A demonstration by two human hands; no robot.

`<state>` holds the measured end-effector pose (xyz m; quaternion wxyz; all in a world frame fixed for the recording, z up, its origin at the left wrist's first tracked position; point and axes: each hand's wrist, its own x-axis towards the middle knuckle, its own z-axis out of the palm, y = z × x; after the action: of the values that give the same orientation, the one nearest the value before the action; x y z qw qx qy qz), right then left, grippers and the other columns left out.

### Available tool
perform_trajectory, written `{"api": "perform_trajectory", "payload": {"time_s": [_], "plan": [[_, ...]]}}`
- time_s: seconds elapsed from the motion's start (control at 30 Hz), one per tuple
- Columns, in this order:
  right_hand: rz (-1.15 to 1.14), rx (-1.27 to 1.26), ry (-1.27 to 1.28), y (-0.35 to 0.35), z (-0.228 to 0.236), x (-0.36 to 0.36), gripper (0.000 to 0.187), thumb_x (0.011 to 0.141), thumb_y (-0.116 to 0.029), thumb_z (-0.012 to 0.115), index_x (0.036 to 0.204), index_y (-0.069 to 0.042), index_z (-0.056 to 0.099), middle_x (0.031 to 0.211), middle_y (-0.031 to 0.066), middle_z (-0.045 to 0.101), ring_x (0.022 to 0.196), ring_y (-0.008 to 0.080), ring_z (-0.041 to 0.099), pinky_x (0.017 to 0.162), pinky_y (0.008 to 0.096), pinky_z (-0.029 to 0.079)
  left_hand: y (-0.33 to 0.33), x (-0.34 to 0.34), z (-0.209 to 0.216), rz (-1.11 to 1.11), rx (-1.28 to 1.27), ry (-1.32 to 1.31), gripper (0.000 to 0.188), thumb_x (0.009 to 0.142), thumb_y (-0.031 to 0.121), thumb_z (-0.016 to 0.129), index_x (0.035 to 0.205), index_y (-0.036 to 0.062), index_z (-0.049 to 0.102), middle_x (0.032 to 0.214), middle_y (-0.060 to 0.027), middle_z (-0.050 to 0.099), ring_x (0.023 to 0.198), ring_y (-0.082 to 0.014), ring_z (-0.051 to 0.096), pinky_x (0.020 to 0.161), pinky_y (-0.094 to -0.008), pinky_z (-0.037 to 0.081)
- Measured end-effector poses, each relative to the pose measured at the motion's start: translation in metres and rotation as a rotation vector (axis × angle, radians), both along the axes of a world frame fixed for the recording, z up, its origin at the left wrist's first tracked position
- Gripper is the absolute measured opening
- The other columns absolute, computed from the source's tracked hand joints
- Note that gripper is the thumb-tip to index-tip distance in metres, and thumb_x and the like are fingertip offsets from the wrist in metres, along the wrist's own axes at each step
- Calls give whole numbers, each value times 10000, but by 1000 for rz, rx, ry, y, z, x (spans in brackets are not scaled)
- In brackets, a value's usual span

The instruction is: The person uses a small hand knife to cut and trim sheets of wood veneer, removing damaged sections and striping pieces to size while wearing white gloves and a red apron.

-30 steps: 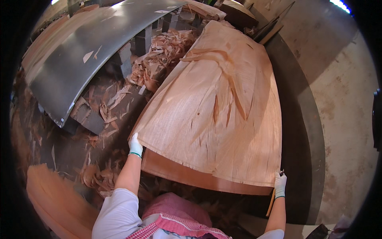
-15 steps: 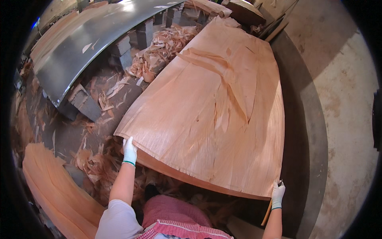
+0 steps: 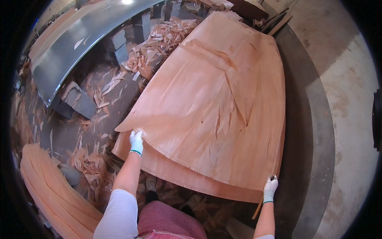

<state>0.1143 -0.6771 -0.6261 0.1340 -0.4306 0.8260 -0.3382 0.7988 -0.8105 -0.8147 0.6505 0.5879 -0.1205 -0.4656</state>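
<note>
- Nearest us we count 1 red checked apron (image 3: pixel 171 219), and at our left 1 curved bundle of thin wood (image 3: pixel 51 187).
- Our right hand (image 3: pixel 270 187), 1 of 2 in white gloves, is clenched around 1 wooden-handled tool (image 3: pixel 257 209), right at the near right corner of the upper sheet (image 3: pixel 191 119); whether it also pinches the wood, we cannot tell.
- Our left hand (image 3: pixel 136 142), its fingers mostly closed, grasps the upper sheet's near edge, close to the left corner.
- We see 2 layers here, straight before us: the upper sheet, torn and creased, over 1 lower sheet (image 3: pixel 187 179).
- Farther left lie at least 3 concrete blocks (image 3: pixel 81 102), wood scraps (image 3: pixel 159 44) beyond our counting, and 1 shiny metal panel (image 3: pixel 75 59).
</note>
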Motion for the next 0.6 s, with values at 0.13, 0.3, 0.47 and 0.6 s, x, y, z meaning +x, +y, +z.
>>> {"api": "perform_trajectory", "payload": {"time_s": [0.13,0.3,0.47,0.6], "plan": [[-11,5,12,12,-12,44,225,930,-132,573,981,87,582,822,140,627,746,210,566,718,349,462,39,-2,-5,140,137,16,345,872,48,602,1211,37,543,1080,-44,609,886,-156,592,691,-290,482],[-35,74,135,73,-40,57,224,921,-130,566,1037,59,592,896,190,663,812,281,634,747,376,481,110,2,7,171,112,2,375,882,18,587,1252,46,530,1143,-54,601,969,-188,589,788,-320,497],[-115,163,110,95,-42,61,240,927,-161,571,1052,43,586,900,183,666,819,309,639,743,389,484,154,7,-10,285,99,177,247,895,108,628,1135,128,572,879,9,562,674,-108,485,575,-257,397],[-97,158,194,74,-50,35,238,931,-178,569,1047,29,583,897,164,658,820,303,630,751,383,480,121,10,-25,385,180,159,75,912,169,634,965,182,582,602,86,394,398,-44,264,375,-215,234]]}}
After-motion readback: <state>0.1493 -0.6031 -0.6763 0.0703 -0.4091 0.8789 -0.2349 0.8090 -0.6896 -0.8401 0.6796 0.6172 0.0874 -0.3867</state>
